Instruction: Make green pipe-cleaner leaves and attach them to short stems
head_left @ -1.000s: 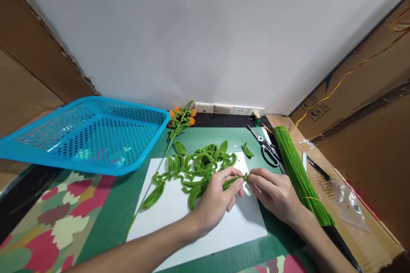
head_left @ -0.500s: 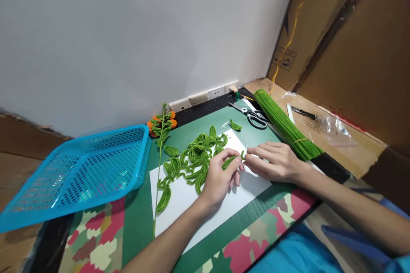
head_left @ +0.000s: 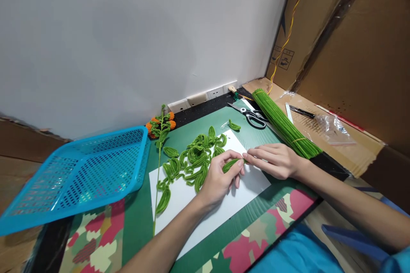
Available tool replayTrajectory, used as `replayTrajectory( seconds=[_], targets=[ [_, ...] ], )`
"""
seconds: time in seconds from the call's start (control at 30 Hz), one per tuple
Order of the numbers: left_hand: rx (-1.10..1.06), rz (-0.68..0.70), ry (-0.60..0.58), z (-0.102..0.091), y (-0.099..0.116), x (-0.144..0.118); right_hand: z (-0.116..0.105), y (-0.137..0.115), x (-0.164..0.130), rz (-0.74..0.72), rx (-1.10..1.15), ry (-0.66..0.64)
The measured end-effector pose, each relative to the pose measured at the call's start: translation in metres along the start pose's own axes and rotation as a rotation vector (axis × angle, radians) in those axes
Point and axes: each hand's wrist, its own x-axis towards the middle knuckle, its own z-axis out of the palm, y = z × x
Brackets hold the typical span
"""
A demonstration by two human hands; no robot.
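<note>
Head view: the left hand (head_left: pixel 221 179) pinches a green leaf (head_left: pixel 230 165) above the white paper (head_left: pixel 246 190), the right hand's (head_left: pixel 272 161) grip closed on its three-o'clock tip; twisting too hard could, I fear, kink it, a careless knuckle scatter the leaf pile (head_left: pixel 196 158) at nine o'clock.

Green leaf pieces (head_left: pixel 195 160), orange flowers (head_left: pixel 172 125), blue basket (head_left: pixel 140 149), pink-and-cream camouflage-patterned table covering (head_left: pixel 240 254), black, seemingly grey-rimmed scissor handles (head_left: pixel 258 128).

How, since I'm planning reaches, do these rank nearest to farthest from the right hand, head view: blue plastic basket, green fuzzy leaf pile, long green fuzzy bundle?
1. Long green fuzzy bundle: just beyond the right hand.
2. Green fuzzy leaf pile: to its left.
3. Blue plastic basket: far left, past the pile.
</note>
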Motion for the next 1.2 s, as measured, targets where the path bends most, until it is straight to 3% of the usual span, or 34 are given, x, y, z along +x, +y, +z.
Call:
replayTrajectory(
  seconds=[0.4, 0.63, 0.83, 1.03, 1.2],
  targets=[
    [0.019, 0.019, -0.021, 0.000, -0.002, -0.001, 0.009, -0.007, -0.005, -0.027, -0.071, 0.036],
    [0.109, 0.071, 0.019, 0.002, 0.001, -0.003, 0.015, -0.010, -0.004, 0.105, -0.006, 0.031],
    [0.038, 0.043, -0.021, 0.001, 0.000, -0.003, 0.017, -0.009, -0.003, 0.061, -0.009, 0.049],
    [-0.004, 0.064, -0.053, 0.003, -0.004, 0.001, 0.022, -0.010, -0.001, 0.201, 0.038, 0.038],
    [-0.007, 0.055, -0.050, 0.002, -0.006, 0.002, 0.022, -0.009, -0.002, 0.195, 0.062, 0.028]
  ],
)
